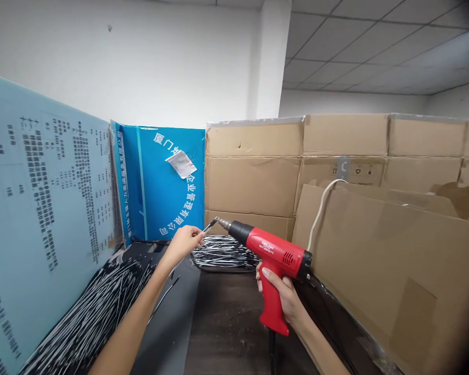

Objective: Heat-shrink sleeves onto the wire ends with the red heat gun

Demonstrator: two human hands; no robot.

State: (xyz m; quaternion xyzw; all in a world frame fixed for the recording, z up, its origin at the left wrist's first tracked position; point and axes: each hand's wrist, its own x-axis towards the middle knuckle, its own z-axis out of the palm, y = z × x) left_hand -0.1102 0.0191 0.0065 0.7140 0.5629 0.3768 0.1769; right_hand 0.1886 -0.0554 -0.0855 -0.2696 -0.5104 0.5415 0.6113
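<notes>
Heat gun point(275, 252) first: my right grip point(282, 294) was closed fully around its red pistol handle, low in the centre of the frame, with the dark nozzle point(224, 225) pointing left. It looked like the heavier item, rigid plastic with its weight forward, so I judged the handle the only sound place to hold it. The metal tip was probably hot and best left alone. Its white cord point(319, 208) rose over the edge of the cardboard box point(375, 260) at right and might have tugged on the tool.

My left grip point(185, 242) was pinched shut, thumb against fingertips, on the near end of a thin black stick point(211, 225). The stick's free end stood just beside the nozzle; I could not tell whether they touched. It seemed very light, slender and likely smooth enough to slip, so a firm pinch at the end away from the nozzle suited it.

Behind it, at mid-frame, a heap of similar sticks point(222, 252) lay on the dark worktop point(226, 323). A second spread of sticks point(97, 307) ran along the blue printed board point(42, 198) at lower left.
</notes>
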